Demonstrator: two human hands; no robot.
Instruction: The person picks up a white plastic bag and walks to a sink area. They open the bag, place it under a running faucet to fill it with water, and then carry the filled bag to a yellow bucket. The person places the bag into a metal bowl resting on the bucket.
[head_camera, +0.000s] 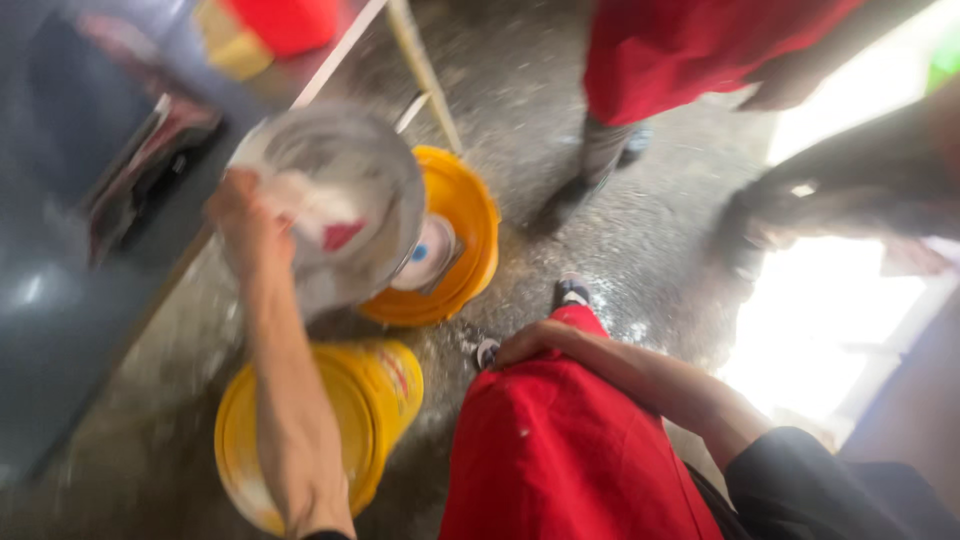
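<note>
The picture is motion-blurred. My left hand reaches forward and grips the rim of a round grey metal bowl with pale and red stuff inside, held above two yellow buckets. My right hand rests on my red-trousered knee, fingers curled, holding nothing I can make out. One yellow bucket sits just under the bowl's right side with a white and blue object inside. A second yellow bucket stands nearer me, below my left forearm.
A dark grey table edge runs along the left with a red and yellow container on it. Another person in red clothing stands ahead on the speckled concrete floor. A further person's dark-sleeved arm is at right, near bright light.
</note>
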